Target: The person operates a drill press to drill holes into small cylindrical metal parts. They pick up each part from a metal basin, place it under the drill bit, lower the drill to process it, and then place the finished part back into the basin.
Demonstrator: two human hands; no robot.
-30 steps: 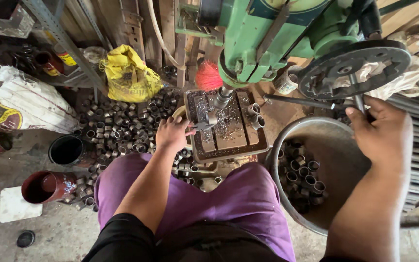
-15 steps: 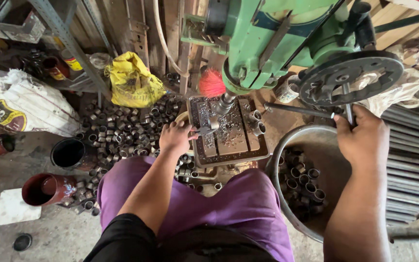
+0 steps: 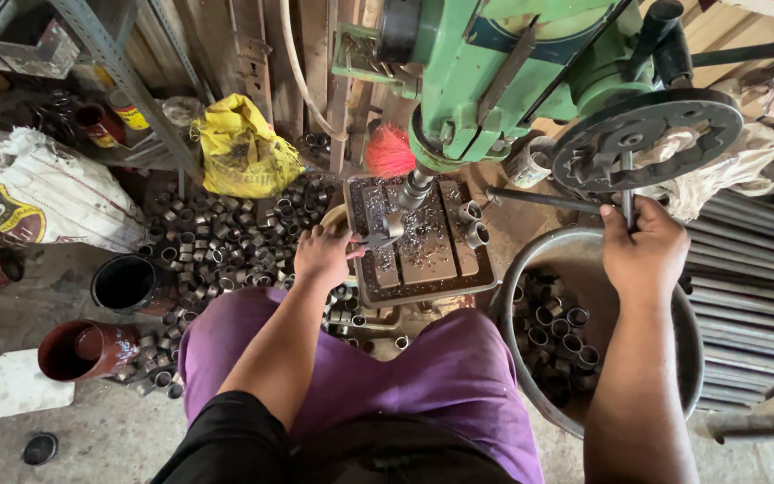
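A seated worker's left hand (image 3: 320, 254) pinches a short metal ring (image 3: 393, 228) under the green drill press (image 3: 494, 81) spindle on its table (image 3: 423, 260), while the right hand (image 3: 645, 249) clenches the feed wheel's handle (image 3: 627, 193), mid-drilling; steady downward feed seems needed.

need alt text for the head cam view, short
A seated person's left hand steadies a small metal ring on a green drill press table while the right hand grips its handwheel. More metal rings fill a basin and the floor.
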